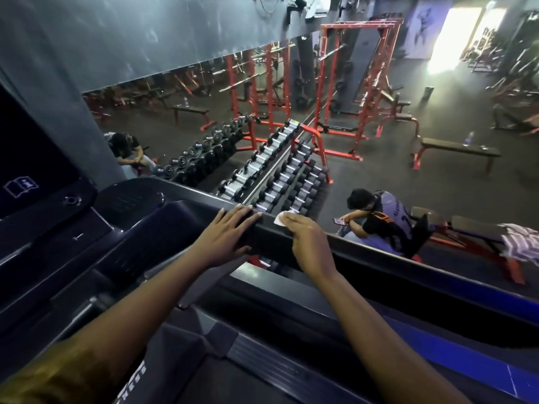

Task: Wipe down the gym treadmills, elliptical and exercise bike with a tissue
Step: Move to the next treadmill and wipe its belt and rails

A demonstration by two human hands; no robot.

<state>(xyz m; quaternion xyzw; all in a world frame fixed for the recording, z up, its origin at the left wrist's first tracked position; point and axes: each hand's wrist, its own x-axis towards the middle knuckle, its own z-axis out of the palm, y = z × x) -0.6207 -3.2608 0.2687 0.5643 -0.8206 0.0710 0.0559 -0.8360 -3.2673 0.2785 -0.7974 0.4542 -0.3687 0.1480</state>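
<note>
I look down from a treadmill over my two bare forearms, which reach forward to its dark handrail (271, 239). My left grip (230, 231) lies flat on top of the rail, fingers straight and spread, holding nothing. Just beside it, to the right, my right grip (309, 243) is clamped on a white tissue (280, 220). The fingers bend over the rail's far edge and press the tissue against it. Only a small white corner of the tissue shows, sticking out past my fingertips on the side nearest my left grip. The two grips are near each other but do not touch.

To the left rises the treadmill's dark console (35, 170), marked with a small open-book symbol.

Beyond the rail, lower down, is the gym floor. A sloping dumbbell rack (287, 173) with rows of black-ended weights stands against a wall mirror (175, 106), which repeats it. Behind it stand red steel lifting racks (358, 83). To the right, a person (382, 221) sits hunched on a red-framed bench, looking at a phone (339, 221). Farther back, a flat bench (458, 148) carries a water bottle (469, 138). Bright light glares from an opening at the far right.
</note>
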